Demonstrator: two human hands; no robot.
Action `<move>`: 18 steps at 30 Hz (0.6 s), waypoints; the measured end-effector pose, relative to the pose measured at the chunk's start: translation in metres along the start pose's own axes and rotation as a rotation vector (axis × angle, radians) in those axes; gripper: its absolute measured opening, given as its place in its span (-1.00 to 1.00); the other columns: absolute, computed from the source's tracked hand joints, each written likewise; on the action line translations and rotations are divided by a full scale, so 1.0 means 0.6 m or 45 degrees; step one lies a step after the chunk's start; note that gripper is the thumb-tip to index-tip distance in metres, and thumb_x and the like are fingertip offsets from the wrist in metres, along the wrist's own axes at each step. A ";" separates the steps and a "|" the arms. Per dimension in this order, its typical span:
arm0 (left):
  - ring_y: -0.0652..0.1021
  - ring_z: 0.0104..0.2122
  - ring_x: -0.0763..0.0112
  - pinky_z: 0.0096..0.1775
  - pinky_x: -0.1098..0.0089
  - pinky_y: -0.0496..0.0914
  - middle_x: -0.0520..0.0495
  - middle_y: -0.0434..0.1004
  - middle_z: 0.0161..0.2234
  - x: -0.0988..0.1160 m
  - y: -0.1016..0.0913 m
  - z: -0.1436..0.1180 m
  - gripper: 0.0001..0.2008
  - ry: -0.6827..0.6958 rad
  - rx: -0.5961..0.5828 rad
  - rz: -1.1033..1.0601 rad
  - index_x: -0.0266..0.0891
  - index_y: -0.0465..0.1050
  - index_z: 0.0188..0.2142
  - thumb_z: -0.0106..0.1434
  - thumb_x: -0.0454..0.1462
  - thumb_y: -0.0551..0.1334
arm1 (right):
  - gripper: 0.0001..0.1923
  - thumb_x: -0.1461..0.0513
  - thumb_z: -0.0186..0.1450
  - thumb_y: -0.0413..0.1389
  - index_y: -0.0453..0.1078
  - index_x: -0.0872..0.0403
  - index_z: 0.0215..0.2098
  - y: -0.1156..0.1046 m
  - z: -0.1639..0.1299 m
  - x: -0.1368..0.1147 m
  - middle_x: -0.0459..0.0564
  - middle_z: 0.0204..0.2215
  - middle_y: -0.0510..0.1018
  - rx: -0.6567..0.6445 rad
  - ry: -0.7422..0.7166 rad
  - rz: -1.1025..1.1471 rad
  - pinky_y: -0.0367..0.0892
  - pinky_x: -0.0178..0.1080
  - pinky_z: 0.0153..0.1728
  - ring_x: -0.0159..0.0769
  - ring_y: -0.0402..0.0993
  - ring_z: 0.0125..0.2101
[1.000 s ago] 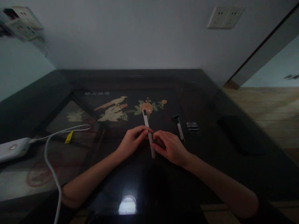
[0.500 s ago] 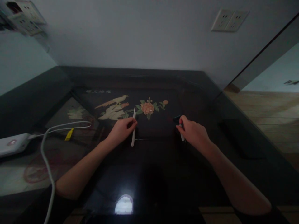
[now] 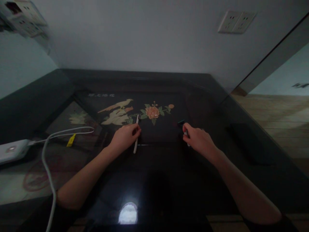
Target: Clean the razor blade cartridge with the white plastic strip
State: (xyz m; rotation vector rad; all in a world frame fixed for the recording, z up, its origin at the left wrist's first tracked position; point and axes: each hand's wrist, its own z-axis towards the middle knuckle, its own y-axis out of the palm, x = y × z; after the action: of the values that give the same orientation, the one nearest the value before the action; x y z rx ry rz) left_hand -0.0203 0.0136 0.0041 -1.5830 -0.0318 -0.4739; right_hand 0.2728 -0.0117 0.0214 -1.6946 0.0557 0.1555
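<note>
I see a short line of pale characters on the dark surface, too blurred to read.

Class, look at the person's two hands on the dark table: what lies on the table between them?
In the head view, nothing lies between the left hand and right hand: only bare, glossy table top shows.

A dark glossy table filled the view, its top inlaid with a pale bird and an orange flower among green leaves. At the left edge lay a white power bank, and from it a white cable looped across the surface, with a small yellow tag just beside it. A double wall socket sat high on the pale wall. Wooden flooring showed to the right.
</note>
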 end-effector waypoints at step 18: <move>0.57 -0.34 0.26 -0.42 0.41 0.26 -0.05 0.58 -0.33 0.005 0.002 -0.006 -0.87 -0.009 -0.038 0.075 -0.13 0.40 -0.26 0.33 -0.20 0.10 | -0.81 0.24 0.28 0.05 0.44 -0.02 -0.16 0.008 0.000 -0.147 -0.03 -0.32 0.62 0.004 -0.357 0.230 0.18 -0.29 -0.40 -0.25 0.53 -0.34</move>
State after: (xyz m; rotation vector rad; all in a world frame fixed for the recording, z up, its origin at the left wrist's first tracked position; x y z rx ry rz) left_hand -0.0182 0.0094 0.0036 -1.6103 0.0168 -0.4246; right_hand 0.1850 -0.0172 0.0287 -1.6495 -0.0009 0.5259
